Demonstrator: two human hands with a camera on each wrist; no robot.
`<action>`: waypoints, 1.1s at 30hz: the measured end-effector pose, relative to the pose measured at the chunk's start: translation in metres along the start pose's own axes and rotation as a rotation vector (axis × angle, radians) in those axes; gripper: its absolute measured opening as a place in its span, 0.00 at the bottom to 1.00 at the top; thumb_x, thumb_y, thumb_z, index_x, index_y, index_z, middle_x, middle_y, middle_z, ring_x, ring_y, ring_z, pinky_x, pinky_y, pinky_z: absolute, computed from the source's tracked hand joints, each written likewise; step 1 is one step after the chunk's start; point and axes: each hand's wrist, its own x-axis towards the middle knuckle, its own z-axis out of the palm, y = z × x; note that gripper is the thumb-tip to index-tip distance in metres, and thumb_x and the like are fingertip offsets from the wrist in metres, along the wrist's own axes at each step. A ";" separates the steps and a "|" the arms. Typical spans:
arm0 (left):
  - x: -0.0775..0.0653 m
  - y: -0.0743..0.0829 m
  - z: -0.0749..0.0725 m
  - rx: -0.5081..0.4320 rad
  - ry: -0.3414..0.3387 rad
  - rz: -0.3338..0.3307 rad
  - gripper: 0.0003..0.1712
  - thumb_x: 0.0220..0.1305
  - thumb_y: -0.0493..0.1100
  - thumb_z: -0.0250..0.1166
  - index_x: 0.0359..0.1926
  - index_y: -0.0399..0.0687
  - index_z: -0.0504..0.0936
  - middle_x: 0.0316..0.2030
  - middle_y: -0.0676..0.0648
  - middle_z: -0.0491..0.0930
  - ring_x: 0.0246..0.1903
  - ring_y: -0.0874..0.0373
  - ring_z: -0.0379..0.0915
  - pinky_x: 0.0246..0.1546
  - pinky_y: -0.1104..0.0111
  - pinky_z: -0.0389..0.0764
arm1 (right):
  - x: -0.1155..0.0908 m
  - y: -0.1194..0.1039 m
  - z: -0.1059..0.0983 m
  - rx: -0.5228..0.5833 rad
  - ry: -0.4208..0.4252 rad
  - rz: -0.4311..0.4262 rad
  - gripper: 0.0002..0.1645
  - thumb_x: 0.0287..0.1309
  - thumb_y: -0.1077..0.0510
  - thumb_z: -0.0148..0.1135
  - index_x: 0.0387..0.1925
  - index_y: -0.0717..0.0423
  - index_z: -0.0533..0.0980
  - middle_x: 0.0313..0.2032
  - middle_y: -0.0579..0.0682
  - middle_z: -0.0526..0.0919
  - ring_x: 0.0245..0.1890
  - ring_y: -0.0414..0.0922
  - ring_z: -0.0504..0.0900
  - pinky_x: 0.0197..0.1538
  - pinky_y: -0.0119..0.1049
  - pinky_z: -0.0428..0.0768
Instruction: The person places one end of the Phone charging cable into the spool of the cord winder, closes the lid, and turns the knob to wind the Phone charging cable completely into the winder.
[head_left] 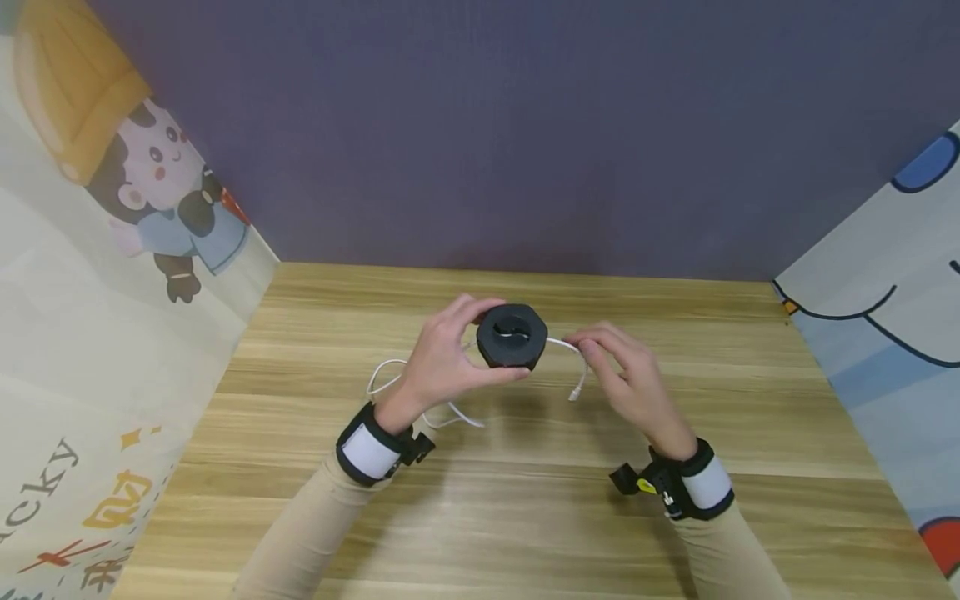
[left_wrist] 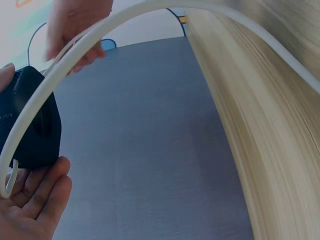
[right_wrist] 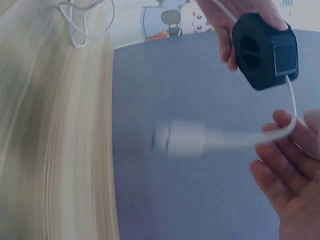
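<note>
The left hand (head_left: 442,350) grips a black hexagonal plastic winder (head_left: 513,323) above the wood-grained table (head_left: 525,517); to its right, the right hand (head_left: 630,375) pinches a thin white cable (head_left: 562,342). Threading or winding, I'd guess; next needs gentle tension.

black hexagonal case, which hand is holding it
The left hand: its thumb and fingers span the black case, whereas the right hand holds the white cable beside it.

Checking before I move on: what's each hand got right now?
Left hand: holding the black hexagonal case, thumb and fingers on opposite sides.
Right hand: pinching the white cable near its plug.
</note>
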 end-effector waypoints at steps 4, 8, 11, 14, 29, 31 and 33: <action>-0.001 0.000 0.001 -0.005 -0.005 0.011 0.47 0.35 0.54 0.88 0.59 0.44 0.82 0.42 0.48 0.82 0.42 0.55 0.81 0.44 0.62 0.82 | 0.007 -0.005 0.006 0.038 0.019 -0.026 0.16 0.60 0.72 0.69 0.48 0.57 0.86 0.44 0.49 0.88 0.47 0.41 0.84 0.53 0.31 0.80; -0.001 0.002 0.002 -0.016 -0.012 0.015 0.47 0.36 0.53 0.88 0.60 0.44 0.82 0.43 0.48 0.82 0.43 0.55 0.81 0.44 0.63 0.82 | 0.014 -0.010 0.012 0.084 0.059 -0.102 0.21 0.50 0.76 0.74 0.46 0.58 0.86 0.42 0.51 0.88 0.44 0.43 0.85 0.52 0.29 0.81; -0.001 0.002 0.002 -0.024 -0.018 0.017 0.47 0.37 0.53 0.88 0.60 0.43 0.81 0.43 0.48 0.82 0.43 0.56 0.80 0.44 0.64 0.82 | 0.016 -0.012 0.015 0.096 0.086 -0.144 0.22 0.46 0.78 0.75 0.43 0.59 0.87 0.40 0.51 0.89 0.42 0.43 0.86 0.50 0.28 0.81; -0.001 0.003 0.002 -0.028 -0.017 0.024 0.47 0.37 0.53 0.88 0.60 0.43 0.81 0.43 0.48 0.82 0.43 0.55 0.81 0.44 0.63 0.82 | 0.018 -0.014 0.016 0.102 0.097 -0.159 0.22 0.44 0.79 0.75 0.41 0.60 0.87 0.38 0.52 0.89 0.41 0.42 0.86 0.50 0.26 0.81; -0.001 0.002 0.002 -0.023 -0.014 0.032 0.48 0.36 0.53 0.88 0.60 0.44 0.81 0.42 0.48 0.82 0.43 0.56 0.80 0.42 0.64 0.82 | 0.018 -0.015 0.016 0.070 0.134 -0.179 0.15 0.46 0.77 0.75 0.37 0.62 0.87 0.35 0.53 0.89 0.37 0.43 0.86 0.48 0.25 0.81; -0.001 0.002 0.002 -0.020 -0.013 0.030 0.48 0.36 0.53 0.88 0.60 0.44 0.81 0.42 0.48 0.82 0.43 0.57 0.80 0.42 0.64 0.82 | 0.018 -0.015 0.015 0.065 0.138 -0.183 0.15 0.46 0.78 0.75 0.37 0.62 0.87 0.35 0.53 0.89 0.37 0.43 0.86 0.48 0.24 0.81; -0.001 0.002 0.002 -0.016 -0.013 0.026 0.48 0.36 0.54 0.88 0.60 0.44 0.81 0.42 0.48 0.82 0.43 0.57 0.79 0.43 0.64 0.82 | 0.017 -0.015 0.014 0.064 0.141 -0.187 0.16 0.46 0.78 0.74 0.37 0.62 0.87 0.35 0.53 0.89 0.37 0.43 0.86 0.48 0.25 0.81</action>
